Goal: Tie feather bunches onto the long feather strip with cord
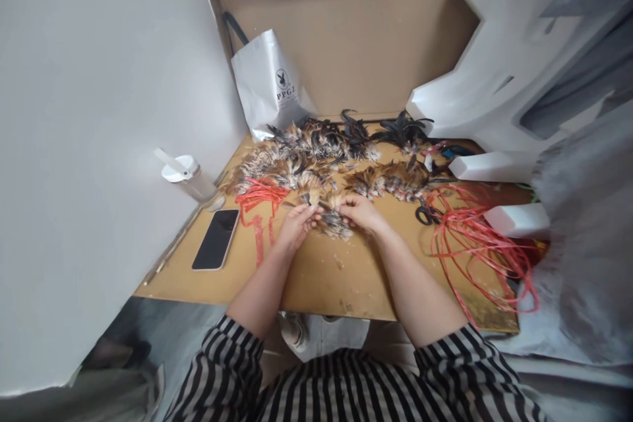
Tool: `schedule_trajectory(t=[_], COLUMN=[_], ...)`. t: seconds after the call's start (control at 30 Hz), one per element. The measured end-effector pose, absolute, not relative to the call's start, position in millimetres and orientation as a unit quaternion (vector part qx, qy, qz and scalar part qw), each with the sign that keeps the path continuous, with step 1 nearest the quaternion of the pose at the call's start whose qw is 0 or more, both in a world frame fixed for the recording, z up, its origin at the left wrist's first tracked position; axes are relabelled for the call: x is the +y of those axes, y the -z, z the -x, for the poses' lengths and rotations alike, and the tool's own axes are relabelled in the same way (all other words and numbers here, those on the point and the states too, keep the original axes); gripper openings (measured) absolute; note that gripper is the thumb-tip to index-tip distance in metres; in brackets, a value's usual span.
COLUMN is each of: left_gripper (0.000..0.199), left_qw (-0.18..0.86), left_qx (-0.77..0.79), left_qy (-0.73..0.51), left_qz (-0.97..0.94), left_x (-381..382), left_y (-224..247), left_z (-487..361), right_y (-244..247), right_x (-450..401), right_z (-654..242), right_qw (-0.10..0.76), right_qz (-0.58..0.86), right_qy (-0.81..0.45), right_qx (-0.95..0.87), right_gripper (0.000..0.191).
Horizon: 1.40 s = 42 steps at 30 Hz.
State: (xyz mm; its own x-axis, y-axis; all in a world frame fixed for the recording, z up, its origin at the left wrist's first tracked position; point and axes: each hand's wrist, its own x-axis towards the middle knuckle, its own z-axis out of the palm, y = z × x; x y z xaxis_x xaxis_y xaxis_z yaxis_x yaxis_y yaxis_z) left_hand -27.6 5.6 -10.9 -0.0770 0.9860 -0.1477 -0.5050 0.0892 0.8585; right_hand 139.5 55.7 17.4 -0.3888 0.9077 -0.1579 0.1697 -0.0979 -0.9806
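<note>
L hand: thumb + index tips together, pinched on edge of a small tuft of brown, cream & grey feathers. R hand: thumb + fingertips closed on same tuft from other side; exact grip partly hidden by the plumes. Tuft sits btwn both hands, just above/on the tan, smooth-topped table, near its middle; can't tell if its lower end touches. Few pale feather bits on tabletop below.

Just beyond hands: long heap of brown, cream & black feather bunches, running back-L. To R of it, a row of golden-brown feather bunches, and behind that a glossy black feather bunch.

L of L hand: short bundle of bright red plastic strips, w/ flat pieces trailing toward near edge. Further L, a dark-screened phone w/ pale pink rim, lying flat; behind it a translucent cup w/ white lid, upright.

R of R hand: black-handled scissors, next to & partly under a loose tangle of pinkish-red plastic ribbon, which spreads to table's R end. White foam block beside tangle.

Back: silvery-white bag w/ black rabbit logo & "PPGZ", leaning, in front of a brown cardboard panel.
</note>
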Motion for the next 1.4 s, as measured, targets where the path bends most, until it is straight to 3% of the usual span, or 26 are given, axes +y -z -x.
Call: schedule_trajectory(t=[0.3, 0.57, 1.07, 1.23, 1.4], left_gripper=[0.018, 0.008, 0.008, 0.010, 0.012], left_qw=[0.681, 0.687, 0.689, 0.665, 0.650], left_qx=[0.385, 0.363, 0.334, 0.331, 0.315], left_qy=[-0.545, -0.562, -0.594, -0.614, -0.630], left_qz=[-0.303, -0.283, -0.246, -0.268, -0.285], left_x=[3.9, 5.0, 3.2, 6.6, 4.3], left_y=[14.9, 17.8, 16.4, 18.9, 13.4], left_z=[20.7, 24.3, 26.6, 23.7, 22.7], right_y=[-5.1, -11.0, -5.3, -3.1, -5.8], right_x=[60.2, 63.5, 50.7, 54.0, 52.7], right_z=[-137.3, -142.8, -122.9, -121.9, -122.9], right_qw=[0.354, 0.407, 0.360, 0.390, 0.353], right_qz=[0.446, 0.368, 0.402, 0.400, 0.363], right_qy=[-0.603, -0.705, -0.640, -0.674, -0.752], right_qx=[-0.559, -0.448, -0.548, -0.483, -0.422], right_gripper=[0.013, 0.022, 0.011, 0.018, 0.020])
